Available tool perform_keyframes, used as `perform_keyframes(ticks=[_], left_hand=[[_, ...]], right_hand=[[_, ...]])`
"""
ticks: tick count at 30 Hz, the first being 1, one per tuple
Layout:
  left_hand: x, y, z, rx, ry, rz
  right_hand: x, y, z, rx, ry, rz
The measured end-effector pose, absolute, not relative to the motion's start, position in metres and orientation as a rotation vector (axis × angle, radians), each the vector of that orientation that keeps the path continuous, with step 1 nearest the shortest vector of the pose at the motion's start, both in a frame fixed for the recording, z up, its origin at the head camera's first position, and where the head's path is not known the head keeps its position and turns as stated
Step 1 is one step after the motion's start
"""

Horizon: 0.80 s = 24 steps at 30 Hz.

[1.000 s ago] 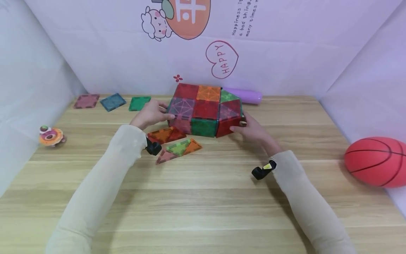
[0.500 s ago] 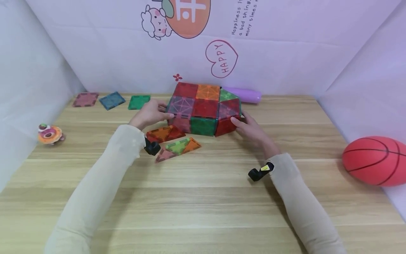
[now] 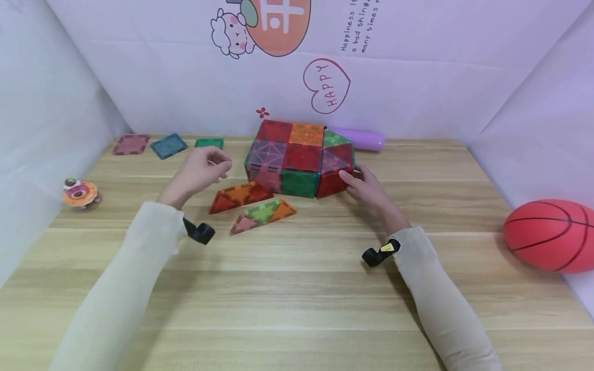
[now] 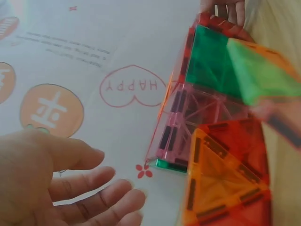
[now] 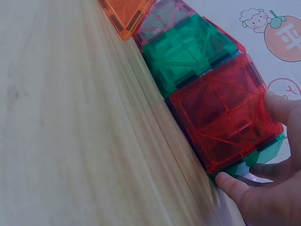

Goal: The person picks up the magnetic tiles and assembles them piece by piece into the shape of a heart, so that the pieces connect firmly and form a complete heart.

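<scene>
A box-shaped build of translucent magnetic tiles (image 3: 300, 157) in red, orange, purple and green stands at the back middle of the table. My right hand (image 3: 368, 191) grips its right end, thumb near the edge of a red square tile (image 5: 225, 113) and fingers round the side. To the left of the build, my left hand (image 3: 199, 170) hovers apart from it, holding nothing, with fingers loosely bent. In front lie two flat strips of joined triangle tiles: a red and orange strip (image 3: 240, 195) and a pink, green and orange strip (image 3: 263, 214).
Loose square tiles, one pink (image 3: 131, 144), one blue (image 3: 169, 147) and one green (image 3: 209, 143), lie at the back left. A small doughnut-like toy (image 3: 81, 194) sits at left. A purple cylinder (image 3: 366, 140) lies behind the build. At right rests a red ball (image 3: 549, 235).
My left hand has let go of the build's left end and moved left, away from it. The right hand stays at the right end, its thumb shifted slightly onto the red tile.
</scene>
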State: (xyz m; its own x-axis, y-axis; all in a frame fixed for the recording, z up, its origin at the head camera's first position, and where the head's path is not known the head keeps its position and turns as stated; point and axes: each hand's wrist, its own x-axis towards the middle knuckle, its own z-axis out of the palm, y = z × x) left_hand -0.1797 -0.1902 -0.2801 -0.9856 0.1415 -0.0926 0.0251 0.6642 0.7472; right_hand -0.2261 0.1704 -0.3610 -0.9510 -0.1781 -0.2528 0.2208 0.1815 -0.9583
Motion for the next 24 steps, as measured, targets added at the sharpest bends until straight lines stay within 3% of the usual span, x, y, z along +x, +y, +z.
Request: perform_keyframes(ticks=[11,24], left_hand=[[-0.132,-0.194,-0.309,0.187,2.747,1.213],[-0.132,-0.156,-0.341,0.47,2.808,0.983]], right_hand=[[-0.222,0.17,-0.359,0.034,2.198,-1.804],[-0.211,0.174,-0.359,0.016,2.293,-1.707]])
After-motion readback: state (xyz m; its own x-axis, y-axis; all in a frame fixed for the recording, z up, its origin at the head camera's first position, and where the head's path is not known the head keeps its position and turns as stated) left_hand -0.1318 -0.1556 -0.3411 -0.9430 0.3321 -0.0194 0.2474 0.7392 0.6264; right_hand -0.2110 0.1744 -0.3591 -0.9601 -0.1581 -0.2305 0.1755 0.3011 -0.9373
